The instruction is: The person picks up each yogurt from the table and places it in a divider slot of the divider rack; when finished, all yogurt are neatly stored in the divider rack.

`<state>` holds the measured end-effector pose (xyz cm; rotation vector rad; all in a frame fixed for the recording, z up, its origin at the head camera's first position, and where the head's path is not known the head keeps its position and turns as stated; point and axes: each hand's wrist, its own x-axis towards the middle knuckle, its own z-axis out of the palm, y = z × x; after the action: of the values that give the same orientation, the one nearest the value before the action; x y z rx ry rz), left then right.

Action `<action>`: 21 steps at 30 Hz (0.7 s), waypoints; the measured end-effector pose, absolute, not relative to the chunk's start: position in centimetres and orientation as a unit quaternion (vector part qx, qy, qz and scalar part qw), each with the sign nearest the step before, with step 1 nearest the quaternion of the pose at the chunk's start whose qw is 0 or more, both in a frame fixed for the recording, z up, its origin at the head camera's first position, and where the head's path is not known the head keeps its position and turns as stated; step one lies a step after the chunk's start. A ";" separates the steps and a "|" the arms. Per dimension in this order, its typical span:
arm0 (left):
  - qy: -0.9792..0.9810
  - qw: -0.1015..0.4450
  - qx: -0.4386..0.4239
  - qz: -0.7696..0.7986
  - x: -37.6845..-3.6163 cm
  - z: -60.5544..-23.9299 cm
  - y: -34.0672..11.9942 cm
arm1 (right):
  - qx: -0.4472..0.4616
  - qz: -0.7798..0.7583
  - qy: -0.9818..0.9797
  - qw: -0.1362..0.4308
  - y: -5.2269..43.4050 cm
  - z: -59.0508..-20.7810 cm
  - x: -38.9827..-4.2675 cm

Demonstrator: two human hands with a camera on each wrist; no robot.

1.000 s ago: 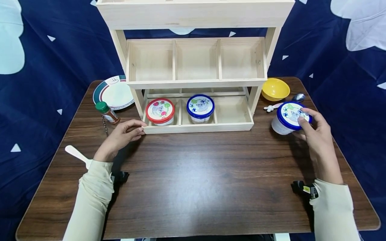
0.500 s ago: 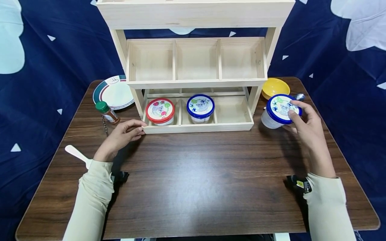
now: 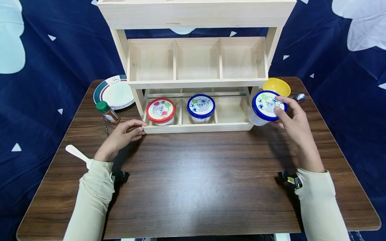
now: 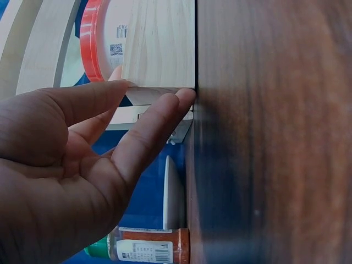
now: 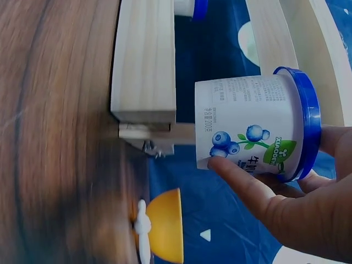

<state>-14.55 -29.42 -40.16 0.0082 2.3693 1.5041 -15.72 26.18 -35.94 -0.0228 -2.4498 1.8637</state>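
Note:
My right hand [image 3: 291,120] holds a white yogurt cup [image 5: 245,124] by its blue lid, thumb and fingers on either side. It is tilted above the table, beside the right end of the lower wooden drawer [image 3: 199,128]. A red-lidded cup [image 3: 161,111] sits in that drawer's left compartment and another blue-lidded cup [image 3: 201,107] in the middle one. The right compartment shows its bare floor. At the drawer's front left corner, my left hand [image 3: 122,135] touches the wood with its fingertips, fingers fairly straight.
An upper drawer [image 3: 197,82] with three compartments juts out above. Plates [image 3: 116,95] and a green-capped spice jar [image 3: 107,112] stand left, near a white-handled utensil [image 3: 79,154]. A yellow bowl [image 3: 277,86] and a metal spoon [image 3: 300,97] are at the right on the table [image 3: 193,187].
My right hand has carried the blue-lidded yogurt cup leftward and slightly back, from the table's right side to the lower drawer's right end. My left hand stays at the drawer corner.

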 end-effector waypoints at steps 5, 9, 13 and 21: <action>0.832 0.171 0.002 0.527 -14.5 -40.1 -29.5 | 0.017 0.582 -0.812 0.030 25.0 -35.9 -16.3; 0.832 0.168 0.001 0.528 -14.5 -40.2 -29.4 | 0.041 0.575 -0.817 0.028 23.9 -35.6 -16.6; 0.832 0.166 0.003 0.530 -14.5 -40.2 -29.4 | 0.054 0.589 -0.806 0.016 22.9 -35.4 -17.0; 0.829 0.173 -0.001 0.532 -14.5 -40.2 -29.5 | 0.057 0.619 -0.783 -0.026 21.6 -35.4 -17.8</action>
<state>-14.51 -29.52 -40.16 -0.0017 2.3512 1.5098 -17.81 21.58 -35.37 0.1816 -2.5006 1.9783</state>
